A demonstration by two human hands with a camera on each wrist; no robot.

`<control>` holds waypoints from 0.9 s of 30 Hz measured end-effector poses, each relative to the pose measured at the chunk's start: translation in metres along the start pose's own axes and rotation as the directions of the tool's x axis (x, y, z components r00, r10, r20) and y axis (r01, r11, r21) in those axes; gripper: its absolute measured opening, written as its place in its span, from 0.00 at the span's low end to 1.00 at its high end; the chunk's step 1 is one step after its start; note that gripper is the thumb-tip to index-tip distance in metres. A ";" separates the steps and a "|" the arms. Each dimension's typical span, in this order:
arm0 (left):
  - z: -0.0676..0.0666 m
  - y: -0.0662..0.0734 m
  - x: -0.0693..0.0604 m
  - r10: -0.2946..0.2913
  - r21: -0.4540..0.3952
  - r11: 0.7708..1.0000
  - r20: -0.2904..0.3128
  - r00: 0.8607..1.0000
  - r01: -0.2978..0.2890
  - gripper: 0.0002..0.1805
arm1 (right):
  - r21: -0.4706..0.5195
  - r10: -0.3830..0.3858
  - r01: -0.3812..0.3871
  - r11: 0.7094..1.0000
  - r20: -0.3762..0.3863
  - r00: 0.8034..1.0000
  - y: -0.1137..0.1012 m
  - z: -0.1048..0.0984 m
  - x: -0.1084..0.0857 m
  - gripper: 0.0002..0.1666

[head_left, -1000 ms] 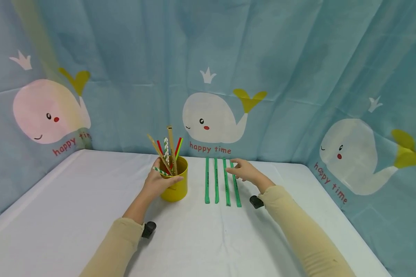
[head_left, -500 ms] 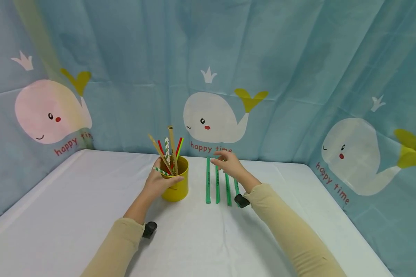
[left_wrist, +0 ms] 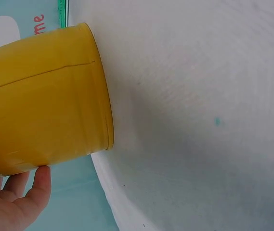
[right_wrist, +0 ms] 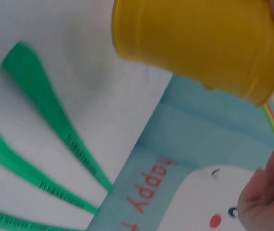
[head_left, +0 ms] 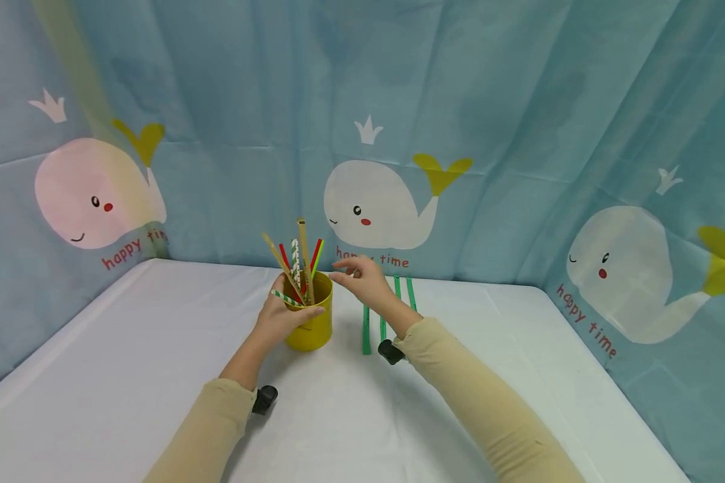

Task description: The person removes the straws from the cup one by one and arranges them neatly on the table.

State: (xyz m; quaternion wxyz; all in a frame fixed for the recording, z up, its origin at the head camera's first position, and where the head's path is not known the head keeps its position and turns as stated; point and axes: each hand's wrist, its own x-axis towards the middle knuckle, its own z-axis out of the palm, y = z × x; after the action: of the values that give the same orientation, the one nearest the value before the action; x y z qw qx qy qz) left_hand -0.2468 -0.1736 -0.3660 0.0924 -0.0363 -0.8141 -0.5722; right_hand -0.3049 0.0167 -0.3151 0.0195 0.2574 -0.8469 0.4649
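Note:
My left hand (head_left: 274,318) grips a yellow bucket (head_left: 315,332) around its left side, thumb across the near rim. The bucket stands on the white table and holds tan slim sticks (head_left: 303,248), a green-and-white striped straw (head_left: 295,255), and red and lime straws (head_left: 318,251). Just right of the rim hovers my right hand (head_left: 365,285), fingers loosely bent, nothing visible between them. Below and right of it lie several flat green paper-wrapped strips (head_left: 366,332) with dark print, partly hidden by the hand and forearm. In the right wrist view, the strips (right_wrist: 55,106) fan out beside the bucket (right_wrist: 194,48).
A white cloth covers the table (head_left: 157,349). Behind it hangs a blue curtain (head_left: 229,168) printed with whales and "happy time". Black wrist cameras sit on both wrists, the right one (head_left: 390,351) low over the strips.
My right hand has moved left from above the rightmost green strips to beside the bucket's rim. The left hand keeps its hold on the bucket, and the strips lie where they were.

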 end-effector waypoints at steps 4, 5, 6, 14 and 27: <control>0.000 0.001 0.000 0.008 -0.006 1.000 0.005 1.000 -0.008 0.52 | -0.030 -0.015 0.014 0.999 -0.019 1.000 -0.007 0.012 0.004 0.19; 0.000 0.001 0.000 0.012 -0.010 1.000 0.006 1.000 -0.011 0.51 | -0.033 -0.012 0.011 0.999 -0.023 1.000 -0.008 0.015 0.005 0.20; 0.000 0.001 0.000 0.015 -0.012 1.000 0.008 1.000 -0.015 0.51 | -0.037 -0.012 0.010 0.999 -0.030 0.999 -0.009 0.018 0.006 0.20; 0.000 0.001 0.000 0.027 -0.013 1.000 0.000 1.000 -0.027 0.49 | -0.135 0.016 -0.029 0.990 -0.099 0.995 -0.018 0.038 0.015 0.20; 0.001 0.001 0.000 0.062 -0.033 0.998 0.008 0.998 -0.062 0.47 | -0.262 0.083 -0.110 0.959 -0.109 0.991 -0.021 0.056 0.025 0.19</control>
State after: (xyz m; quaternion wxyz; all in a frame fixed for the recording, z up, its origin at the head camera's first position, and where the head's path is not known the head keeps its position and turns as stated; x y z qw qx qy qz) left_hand -0.2466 -0.1728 -0.3655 0.1058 -0.0655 -0.8034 -0.5823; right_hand -0.3052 -0.0473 -0.3235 0.0723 0.1880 -0.9114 0.3588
